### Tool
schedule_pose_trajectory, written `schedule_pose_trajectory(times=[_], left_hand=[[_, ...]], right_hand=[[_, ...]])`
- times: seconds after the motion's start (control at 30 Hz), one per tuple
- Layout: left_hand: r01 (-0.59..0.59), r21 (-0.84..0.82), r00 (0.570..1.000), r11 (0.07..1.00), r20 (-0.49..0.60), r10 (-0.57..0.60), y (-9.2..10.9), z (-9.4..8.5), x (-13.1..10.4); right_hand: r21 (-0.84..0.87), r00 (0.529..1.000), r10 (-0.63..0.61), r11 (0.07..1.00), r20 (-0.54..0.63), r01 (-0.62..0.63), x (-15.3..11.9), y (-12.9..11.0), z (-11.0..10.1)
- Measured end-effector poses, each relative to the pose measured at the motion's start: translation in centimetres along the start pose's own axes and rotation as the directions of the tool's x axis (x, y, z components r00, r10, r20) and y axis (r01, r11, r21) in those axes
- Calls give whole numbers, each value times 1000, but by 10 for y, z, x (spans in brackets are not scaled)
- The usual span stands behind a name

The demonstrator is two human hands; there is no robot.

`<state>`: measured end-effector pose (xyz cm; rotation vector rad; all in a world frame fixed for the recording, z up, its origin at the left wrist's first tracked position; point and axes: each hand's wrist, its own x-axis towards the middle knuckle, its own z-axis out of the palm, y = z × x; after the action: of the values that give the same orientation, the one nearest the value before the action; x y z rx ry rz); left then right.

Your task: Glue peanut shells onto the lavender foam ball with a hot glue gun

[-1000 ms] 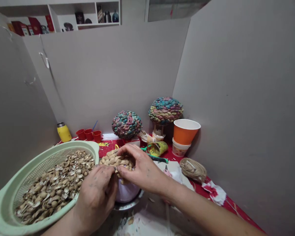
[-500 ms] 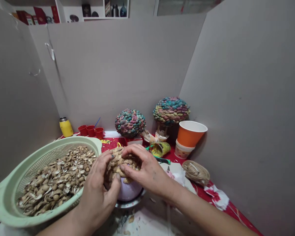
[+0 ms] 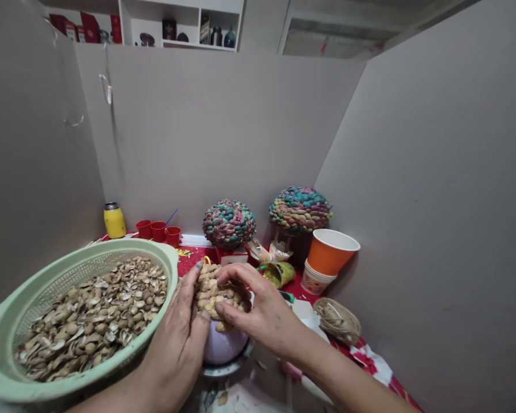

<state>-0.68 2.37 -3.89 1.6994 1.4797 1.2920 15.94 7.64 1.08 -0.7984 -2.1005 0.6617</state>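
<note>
A purple ball-like form [image 3: 225,346], its upper part covered with peanut shells [image 3: 212,289], rests in a shallow dish [image 3: 229,368] at the lower middle. Along the left side of the shells lies my left hand [image 3: 178,330], its fingers extended and its thumb apart, touching the covered form. My right hand [image 3: 262,307] is curved over the right side, with thumb and fingertips pressed on the shells; whether a loose shell sits between them is too small to tell. To the left stands a green colander [image 3: 168,258] full of shell halves [image 3: 98,312].
Two colourful shell-covered domes [image 3: 229,223] [image 3: 301,209] stand behind. Red cups [image 3: 158,231] and a yellow bottle [image 3: 114,221] are at back left. An orange cup [image 3: 330,255], a tipped green jar [image 3: 279,274] and a twine bundle [image 3: 337,320] lie right. Grey panels enclose the table.
The view has shifted, so the shelf and back objects appear lower. My left fingers look straighter along the shells. My right hand remains bent over them.
</note>
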Motion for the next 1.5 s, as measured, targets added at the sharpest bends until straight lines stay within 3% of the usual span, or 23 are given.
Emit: schedule_pose_trajectory(times=[0.3, 0.47, 0.73, 0.97, 1.5], left_hand=[[-8, 45, 1000, 999, -17, 9, -1, 2, -2], [-83, 64, 995, 995, -48, 86, -6, 5, -2], [-139, 122, 985, 983, -87, 150, -11, 9, 0], [-125, 111, 988, 986, -76, 134, -6, 9, -1], [-144, 128, 983, 981, -94, 156, -12, 11, -1]], right_hand=[[-48, 997, 79, 996, -4, -79, 1, -5, 4], [-44, 997, 70, 996, -14, -71, 0, -5, 6], [60, 995, 100, 993, 3, -100, -3, -6, -2], [-1, 999, 31, 1000, -43, -31, -5, -1, 5], [-32, 993, 21, 999, -115, -25, -6, 0, 13]])
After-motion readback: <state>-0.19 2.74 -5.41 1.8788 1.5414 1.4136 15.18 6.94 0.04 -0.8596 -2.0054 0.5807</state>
